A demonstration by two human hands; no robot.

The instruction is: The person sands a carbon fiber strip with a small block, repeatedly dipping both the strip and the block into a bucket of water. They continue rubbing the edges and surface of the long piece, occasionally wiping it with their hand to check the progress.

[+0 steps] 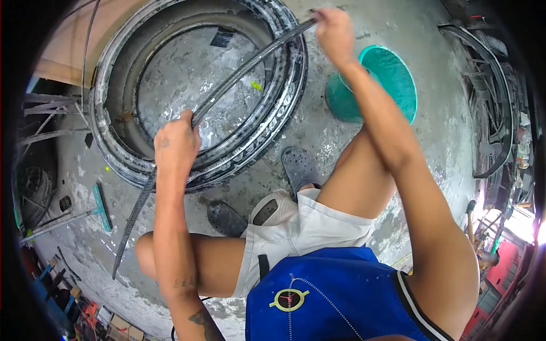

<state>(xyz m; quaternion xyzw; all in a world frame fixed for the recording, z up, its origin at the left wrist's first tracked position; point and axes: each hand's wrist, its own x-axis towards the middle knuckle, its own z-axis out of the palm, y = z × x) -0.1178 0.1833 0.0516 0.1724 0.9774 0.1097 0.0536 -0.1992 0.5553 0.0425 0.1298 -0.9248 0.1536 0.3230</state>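
Note:
A long dark flat strip (244,67) is stretched diagonally above a wet, soapy tire (273,122) that lies on the concrete floor. My left hand (177,139) is closed around the strip near the tire's lower left side, and the strip's loose end hangs down past my forearm. At the upper right, my right hand (334,34) grips the strip's other end, slightly blurred. A small yellow-green piece (256,86) shows inside the tire's opening, as does a dark patch (222,37).
A green bucket (392,79) stands right of the tire, beneath my right forearm. A teal-headed squeegee or broom (102,207) lies at the left. My sandalled feet are just below the tire. A curved black rim or tire (503,108) and clutter line the right side.

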